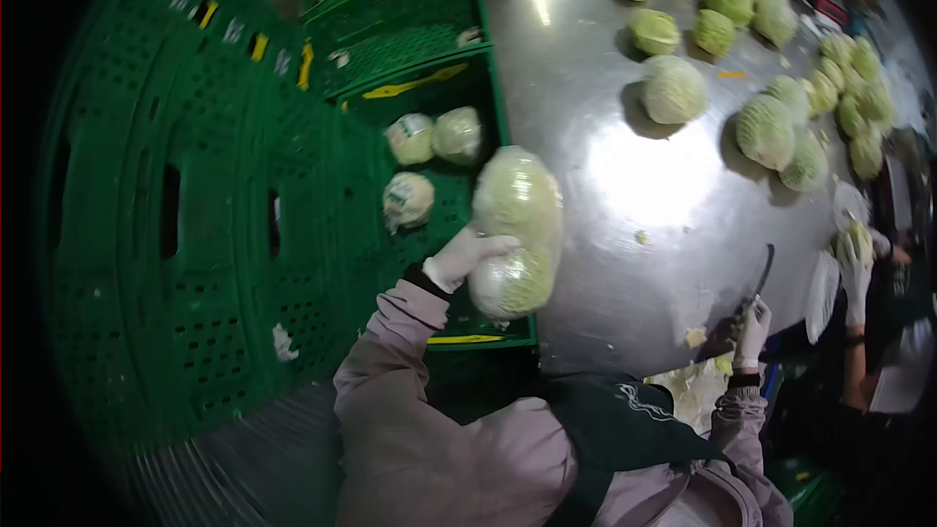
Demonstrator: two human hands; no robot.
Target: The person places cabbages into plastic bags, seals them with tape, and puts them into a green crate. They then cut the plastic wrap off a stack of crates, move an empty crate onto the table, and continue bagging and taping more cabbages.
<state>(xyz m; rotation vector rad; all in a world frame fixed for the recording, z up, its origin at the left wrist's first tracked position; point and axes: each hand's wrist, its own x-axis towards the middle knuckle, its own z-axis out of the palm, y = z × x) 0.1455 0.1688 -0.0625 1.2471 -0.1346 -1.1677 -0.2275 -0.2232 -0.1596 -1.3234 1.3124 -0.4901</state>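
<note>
My left hand (467, 258), in a white glove, is closed on two pale green cabbages (522, 197) wrapped in shiny clear plastic. They are over the right edge of a green crate (342, 244), by the steel table. Inside that crate lie three more wrapped cabbages (408, 200). My right hand (752, 334), also gloved in white, is closed around the handle of a knife (767, 268) near the table's front edge. The dark blade points away from me, apart from the cabbages. Much of the handle is hidden by my fingers.
On the steel table (566, 117) are a large cabbage (673, 90) and several others in groups toward the back and right. Tall stacked green crates (205, 234) stand at left. At right, a co-worker's gloved hand (855, 259) holds a cabbage. Leaf scraps (695, 337) lie near my knife.
</note>
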